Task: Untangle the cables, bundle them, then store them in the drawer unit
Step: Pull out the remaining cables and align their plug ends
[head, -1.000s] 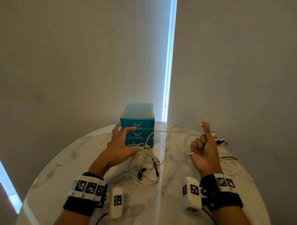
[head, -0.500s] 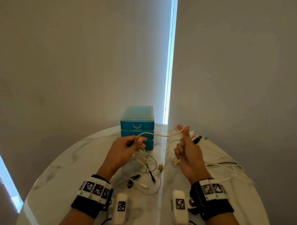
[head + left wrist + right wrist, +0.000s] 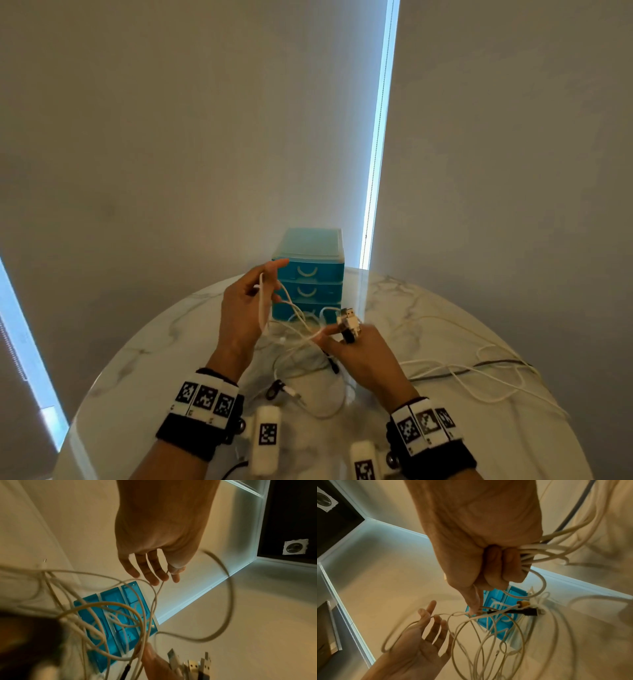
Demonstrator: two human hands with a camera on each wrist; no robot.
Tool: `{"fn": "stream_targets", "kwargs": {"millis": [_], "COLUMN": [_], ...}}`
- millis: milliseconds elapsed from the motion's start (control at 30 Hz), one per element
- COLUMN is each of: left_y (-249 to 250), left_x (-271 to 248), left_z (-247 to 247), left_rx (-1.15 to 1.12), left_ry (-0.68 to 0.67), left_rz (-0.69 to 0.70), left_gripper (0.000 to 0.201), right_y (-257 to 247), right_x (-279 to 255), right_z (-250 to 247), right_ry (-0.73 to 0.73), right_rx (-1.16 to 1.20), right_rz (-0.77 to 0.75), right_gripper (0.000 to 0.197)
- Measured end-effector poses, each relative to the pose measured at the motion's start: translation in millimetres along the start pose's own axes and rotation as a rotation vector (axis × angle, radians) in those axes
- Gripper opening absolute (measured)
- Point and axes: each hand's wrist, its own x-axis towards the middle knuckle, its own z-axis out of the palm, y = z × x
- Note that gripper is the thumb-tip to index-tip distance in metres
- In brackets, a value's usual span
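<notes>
A tangle of white cables (image 3: 310, 373) lies on the round marble table (image 3: 137, 359) in front of the blue three-drawer unit (image 3: 308, 270), whose drawers are closed. My right hand (image 3: 363, 356) grips a bunch of cables in its fist (image 3: 505, 563). Several USB plugs (image 3: 348, 320) stick up above its fingers. My left hand (image 3: 246, 308) is raised just left of the unit with its fingers straight (image 3: 150, 572). One white cable (image 3: 263, 308) runs across its fingers (image 3: 435, 616) over to the right hand.
More white cables and a grey one (image 3: 479, 368) trail over the right side of the table toward its edge. A black-tipped connector (image 3: 274, 390) lies near the table's front. Walls stand close behind the drawer unit.
My left hand has lifted off the tangle and spread its fingers, with a cable draped over them. My right hand has moved left and lower, toward the middle.
</notes>
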Motion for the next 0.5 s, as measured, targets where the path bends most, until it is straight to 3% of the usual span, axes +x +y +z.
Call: {"fn": "stream_targets", "kwargs": {"millis": [67, 133, 300, 400, 500], "left_y": [0.3, 5.0, 19.2, 23.5, 13.6], "left_x": [1.9, -1.4, -13.5, -18.0, -17.0], "left_z": [-4.5, -0.3, 21.2, 29.0, 30.0], "left_rx": [0.064, 0.052, 0.1, 0.036, 0.203], "left_ry": [0.009, -0.034, -0.309, -0.433, -0.456], "left_rz": [0.035, 0.022, 0.08, 0.071, 0.148], "left_gripper": [0.025, 0.025, 0.028, 0.029, 0.042], "right_y": [-2.4, -7.4, -23.9, -25.2, -22.8], "right_x": [-1.7, -4.3, -4.0, -3.8, -3.4], "right_z": [0.5, -0.4, -2.5, 1.3, -2.2], "right_ry": [0.018, 0.081, 0.19, 0.15, 0.229], "right_rx": [-0.016, -0.026, 0.086, -0.018, 0.145], "right_rz": [0.023, -0.049, -0.218, -0.175, -0.14], "right_gripper": [0.011, 0.004, 0.02, 0.025, 0.029]}}
